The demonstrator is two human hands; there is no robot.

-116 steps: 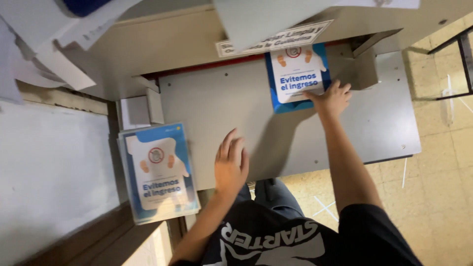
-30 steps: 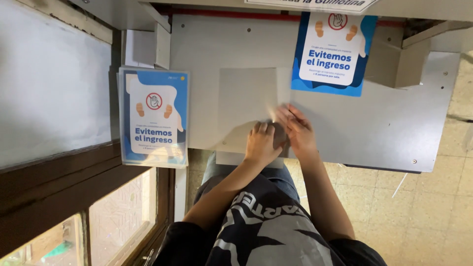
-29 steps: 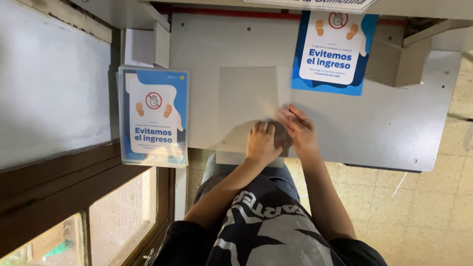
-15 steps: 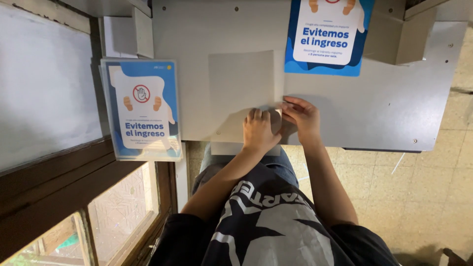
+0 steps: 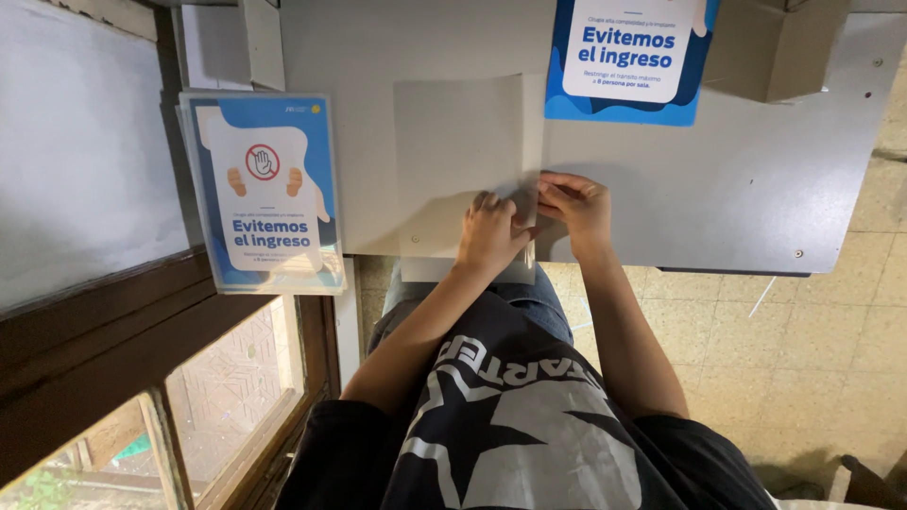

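Table, grey, w/ small rivets at the corners, fills most of the view; tiled floor to the right, wooden window frame near left. On the left edge lies a stack of blue-and-white notices in clear laminate, each w/ a red no-hand sign. At the far edge, right of centre, one more blue notice lies flat, apart from the stack. Centre of the table: a clear laminating pouch, nearly the table's colour, its near end overhanging the table edge toward the person's lap. Left hand rests knuckles-up on the pouch's near right corner, fingers curled, pinching the film narrowly. Right hand sits just beside it, touching, fingertips closed on the same corner edge. Judging by this, the pouch looks empty and the two layers are only being picked apart at the corner; no sheet is inside yet as far as can be seen, so the opening step is barely begun, w/ filling left.
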